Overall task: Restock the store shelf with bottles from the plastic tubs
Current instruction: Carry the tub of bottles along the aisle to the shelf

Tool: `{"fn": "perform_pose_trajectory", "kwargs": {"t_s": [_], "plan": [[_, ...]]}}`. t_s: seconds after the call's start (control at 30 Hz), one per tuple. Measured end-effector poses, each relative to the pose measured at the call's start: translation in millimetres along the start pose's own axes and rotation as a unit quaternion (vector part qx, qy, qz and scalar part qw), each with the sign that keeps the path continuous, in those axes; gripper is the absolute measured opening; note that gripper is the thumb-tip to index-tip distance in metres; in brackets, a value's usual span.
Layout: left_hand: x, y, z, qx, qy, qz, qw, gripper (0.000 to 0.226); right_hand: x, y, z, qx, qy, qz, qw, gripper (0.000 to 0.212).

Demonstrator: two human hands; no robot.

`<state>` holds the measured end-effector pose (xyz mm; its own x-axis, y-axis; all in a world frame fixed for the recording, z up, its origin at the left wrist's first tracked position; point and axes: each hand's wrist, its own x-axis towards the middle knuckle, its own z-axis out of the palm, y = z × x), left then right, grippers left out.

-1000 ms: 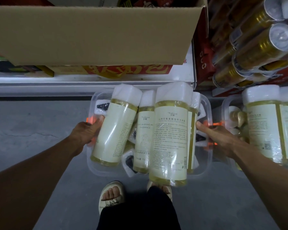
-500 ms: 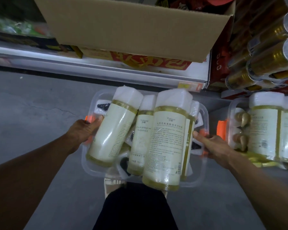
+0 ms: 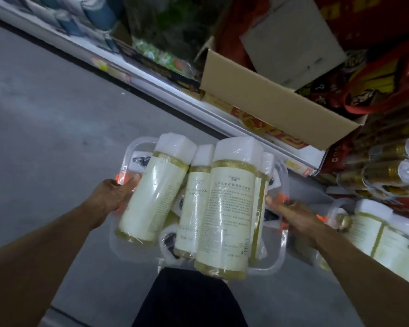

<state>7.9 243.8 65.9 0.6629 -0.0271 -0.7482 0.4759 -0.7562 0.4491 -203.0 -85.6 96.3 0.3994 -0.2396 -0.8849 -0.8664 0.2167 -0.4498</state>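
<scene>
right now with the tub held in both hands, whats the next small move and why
Probably carry the tub toward the shelf and set it down. Both the left hand and right hand grip its sides, so neither is free to take a bottle.

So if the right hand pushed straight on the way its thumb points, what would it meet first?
The right hand grips the clear tub at its orange latch, thumb pointing inward. Going straight on, it would most likely meet the tall bottle nearest that side first, though depth between them is unclear.
</scene>
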Motion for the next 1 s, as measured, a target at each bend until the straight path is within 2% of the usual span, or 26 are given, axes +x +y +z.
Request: {"fn": "perform_pose_trajectory", "kwargs": {"t_s": [0.1, 0.13, 0.2, 0.27, 0.33, 0.47, 0.5, 0.73, 0.87, 1.0], "plan": [[-21, -13, -35, -0.045, 0.016, -0.022, 0.999, 0.061, -17, -41, 21, -0.064, -0.005, -0.013, 0.998, 0.080], [-27, -17, -47, -0.060, 0.019, -0.026, 0.998, 0.064, -22, -54, 30, -0.074, -0.008, -0.014, 0.997, 0.075], [-37, -25, -71, -0.087, 0.028, -0.031, 0.995, 0.077, -31, -77, 49, -0.099, -0.020, -0.023, 0.995, 0.065], [-41, -34, -97, -0.097, 0.043, -0.035, 0.994, 0.097, -38, -98, 70, -0.131, -0.028, -0.029, 0.991, 0.068], [-43, -43, -122, -0.113, 0.047, -0.040, 0.992, 0.104, -44, -118, 94, -0.150, -0.035, -0.031, 0.988, 0.069], [-42, -59, -169, -0.147, 0.061, -0.063, 0.985, 0.066, -55, -159, 148, -0.191, -0.037, -0.043, 0.980, 0.062], [-41, -65, -182, -0.158, 0.067, -0.065, 0.983, 0.066, -56, -168, 161, -0.201, -0.036, -0.047, 0.978, 0.062], [-39, -100, -271, -0.197, 0.095, -0.081, 0.972, 0.098, -47, -240, 258, -0.285, -0.028, -0.064, 0.956, 0.051], [-33, -115, -314, -0.227, 0.109, -0.106, 0.962, 0.081, -32, -282, 310, -0.336, -0.059, -0.070, 0.937, 0.064], [-20, -128, -354, -0.244, 0.136, -0.148, 0.949, 0.080, -19, -332, 362, -0.370, -0.089, -0.072, 0.922, 0.066]]}}
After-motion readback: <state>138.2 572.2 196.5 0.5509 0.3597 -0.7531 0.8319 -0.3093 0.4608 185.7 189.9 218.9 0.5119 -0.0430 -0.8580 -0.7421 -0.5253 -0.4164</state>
